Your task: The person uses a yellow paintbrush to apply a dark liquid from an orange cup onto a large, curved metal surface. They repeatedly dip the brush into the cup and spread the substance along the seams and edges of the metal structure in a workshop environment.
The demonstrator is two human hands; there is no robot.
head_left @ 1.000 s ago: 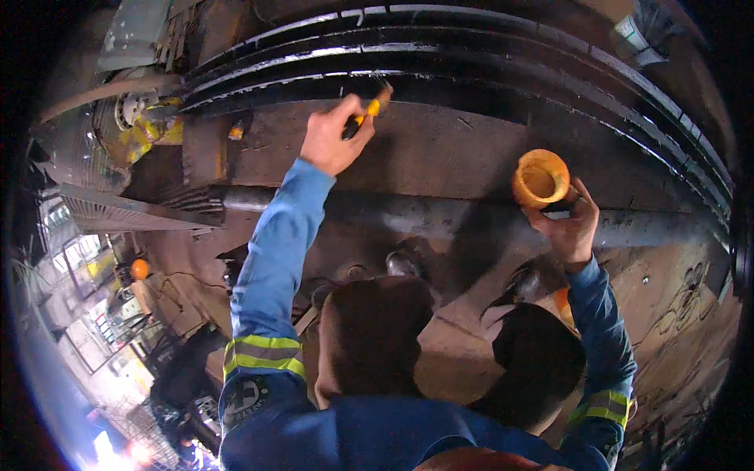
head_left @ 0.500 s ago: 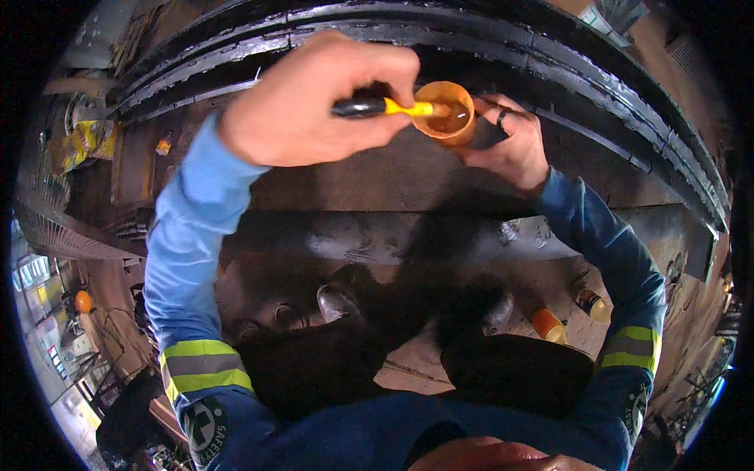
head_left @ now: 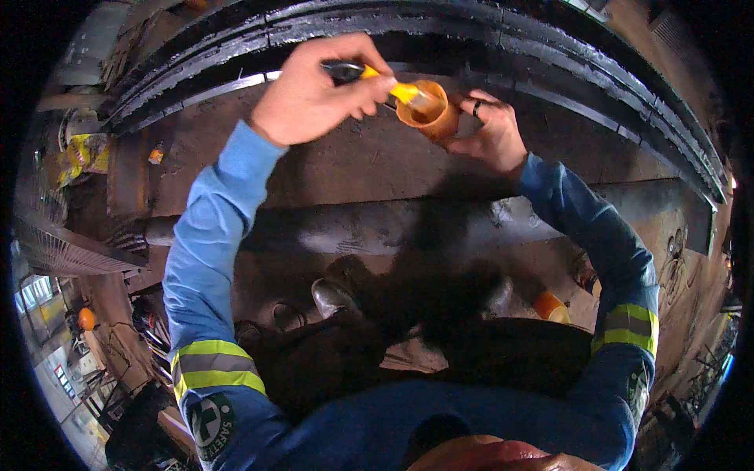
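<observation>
My left hand (head_left: 318,94) is closed around a paintbrush (head_left: 404,92) with a black handle and a yellow section near the bristles. The brush slants down to the right, its bristle end inside an orange cup (head_left: 446,124). My right hand (head_left: 495,135) grips this cup from its right side, with a dark ring on one finger. The cup's mouth is tipped toward me, and liquid in its bottom is partly hidden by the brush. Both hands are held up in front of the dark metal beams.
Long black, glossy beams (head_left: 550,71) curve across the far side. A grey metal bar (head_left: 369,228) runs crosswise nearer me, above my shoes (head_left: 334,298). Another orange container (head_left: 551,308) lies at the right by my leg. A yellow bag (head_left: 85,154) sits far left.
Both hands have shifted a little left with the brush and cup. The cup now tilts more toward me, and the brush points more steeply down into it.
</observation>
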